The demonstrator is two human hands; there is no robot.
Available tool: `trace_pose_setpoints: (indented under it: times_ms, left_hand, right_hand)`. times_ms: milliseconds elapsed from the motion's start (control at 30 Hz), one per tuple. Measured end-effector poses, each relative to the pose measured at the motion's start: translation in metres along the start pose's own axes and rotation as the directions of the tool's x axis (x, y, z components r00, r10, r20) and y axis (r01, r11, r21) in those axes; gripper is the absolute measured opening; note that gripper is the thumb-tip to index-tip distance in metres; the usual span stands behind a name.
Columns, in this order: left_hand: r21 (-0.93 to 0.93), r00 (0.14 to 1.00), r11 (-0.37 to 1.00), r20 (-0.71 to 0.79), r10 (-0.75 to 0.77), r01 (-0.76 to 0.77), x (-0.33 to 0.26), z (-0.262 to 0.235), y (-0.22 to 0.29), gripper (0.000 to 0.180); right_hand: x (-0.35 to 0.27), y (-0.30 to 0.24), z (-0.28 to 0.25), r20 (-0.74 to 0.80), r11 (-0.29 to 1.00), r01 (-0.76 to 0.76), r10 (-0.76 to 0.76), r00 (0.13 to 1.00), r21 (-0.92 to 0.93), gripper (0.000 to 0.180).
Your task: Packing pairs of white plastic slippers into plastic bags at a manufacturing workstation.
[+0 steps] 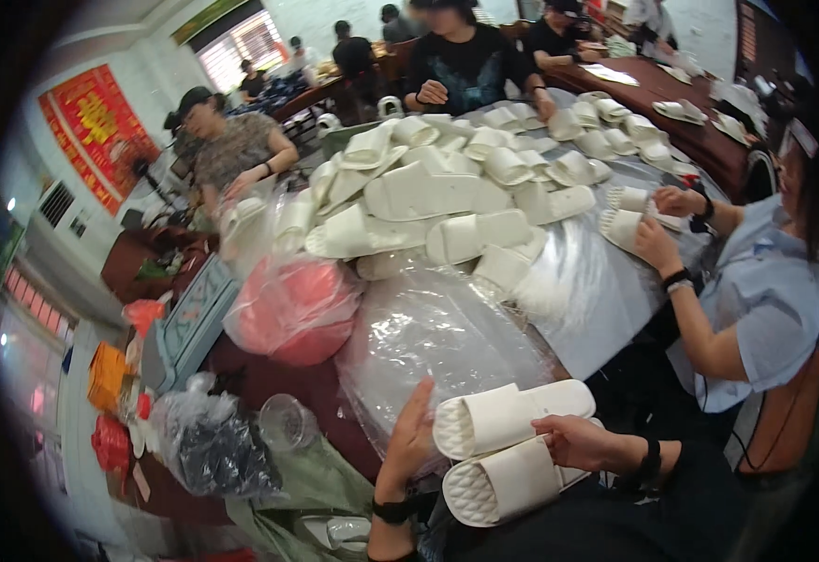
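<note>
A pair of white slide slippers is at the lower middle, the upper slipper (484, 417) lying just beyond the lower slipper (503, 487), with their quilted toe ends to the left. My right hand (580, 443) grips the pair near the heel ends, thumb over the upper slipper. Beside the toe ends, my left hand (411, 433) is open with its fingers stretched upward, and whether it touches the slippers I cannot tell. Just beyond it a large clear plastic bag (428, 328) lies crumpled along the table's near side.
A big heap of white slippers (423, 192) covers the table. Left of the clear bag sit a pink plastic-wrapped bundle (297, 309), a grey-blue crate (189, 318) and a clear cup (287, 421). At right a person (746, 290) handles slippers; others sit around the far side.
</note>
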State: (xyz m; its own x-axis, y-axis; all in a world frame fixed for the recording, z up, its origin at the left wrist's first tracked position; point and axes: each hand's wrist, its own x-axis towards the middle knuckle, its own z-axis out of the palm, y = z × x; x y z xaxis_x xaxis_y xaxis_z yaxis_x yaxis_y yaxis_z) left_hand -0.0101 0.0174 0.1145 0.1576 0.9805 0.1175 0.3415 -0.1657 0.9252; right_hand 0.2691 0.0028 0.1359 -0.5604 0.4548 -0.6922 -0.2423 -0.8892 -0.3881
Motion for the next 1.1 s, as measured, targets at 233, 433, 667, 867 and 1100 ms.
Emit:
trace_pose_setpoints:
  times_ms: [233, 433, 667, 867, 1100]
  left_hand:
    - [0.237, 0.999, 0.971, 0.025, 0.038, -0.043, -0.002, 0.000, 0.002, 0.045]
    - [0.509, 0.994, 0.855, 0.019, 0.103, -0.099, -0.003, -0.014, 0.010, 0.038]
    - [0.473, 0.973, 0.867, -0.075, 0.217, -0.157, 0.015, 0.002, -0.001, 0.027]
    - [0.101, 0.982, 0.984, -0.131, -0.135, 0.149, 0.019, 0.013, -0.002, 0.036]
    - [-0.278, 0.986, 0.955, -0.091, -0.138, 0.108, 0.013, 0.001, 0.002, 0.040]
  right_hand:
    - [-0.004, -0.003, 0.009, 0.015, 0.999, -0.018, 0.019, 1.000, -0.048, 0.035]
    - [-0.007, -0.017, -0.010, -0.104, 0.997, 0.056, -0.061, 0.993, -0.055, 0.039]
    - [-0.010, -0.015, -0.004, -0.132, 0.981, 0.087, -0.111, 0.985, -0.174, 0.040]
    - [-0.008, -0.008, -0.003, -0.122, 0.984, 0.032, -0.054, 0.991, -0.177, 0.042]
    - [-0.004, -0.008, 0.013, -0.133, 0.963, 0.000, -0.037, 0.990, -0.271, 0.038]
